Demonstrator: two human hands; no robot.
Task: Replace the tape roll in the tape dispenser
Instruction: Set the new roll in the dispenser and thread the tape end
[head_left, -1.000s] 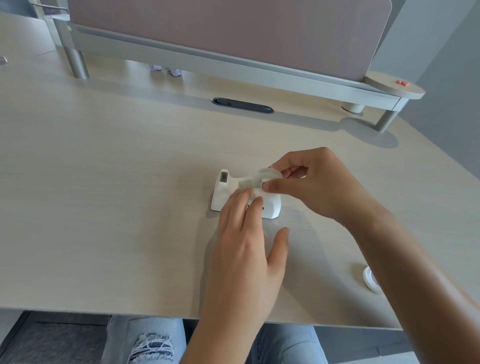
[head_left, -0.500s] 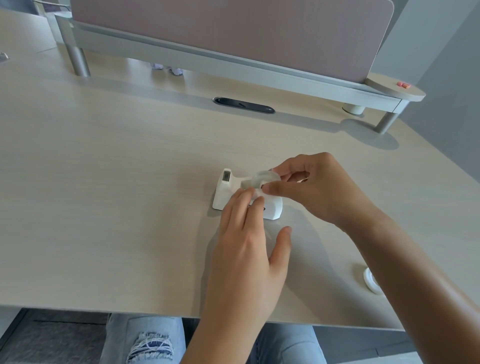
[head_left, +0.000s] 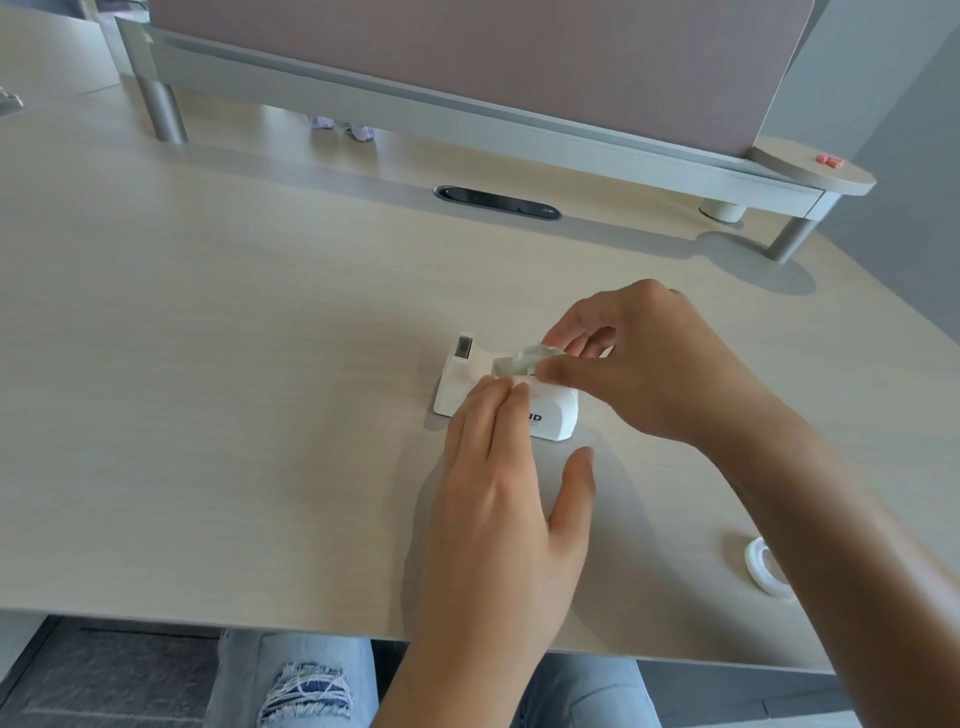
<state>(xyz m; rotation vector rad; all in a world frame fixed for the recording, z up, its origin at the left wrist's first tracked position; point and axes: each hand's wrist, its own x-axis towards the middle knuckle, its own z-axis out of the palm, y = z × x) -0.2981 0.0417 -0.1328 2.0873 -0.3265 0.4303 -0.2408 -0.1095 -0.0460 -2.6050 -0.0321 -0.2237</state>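
right hand (head_left: 649, 364) thumb and fingers pinched on tape roll (head_left: 522, 359) atop dispenser (head_left: 457, 387), left hand (head_left: 498, 499) flat, fingers spread against it

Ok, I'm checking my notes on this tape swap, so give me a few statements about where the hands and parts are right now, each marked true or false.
1. The right hand pinches the clear tape roll above the white tape dispenser. True.
2. The left hand is lifted clear of the dispenser. False: its fingertips rest on the dispenser's near side.
3. The dispenser's cutter end points left. True.
4. A white ring lies near the desk's front edge by the right forearm. True.
5. The dispenser lies tipped on its side. False: it stands upright on the desk.
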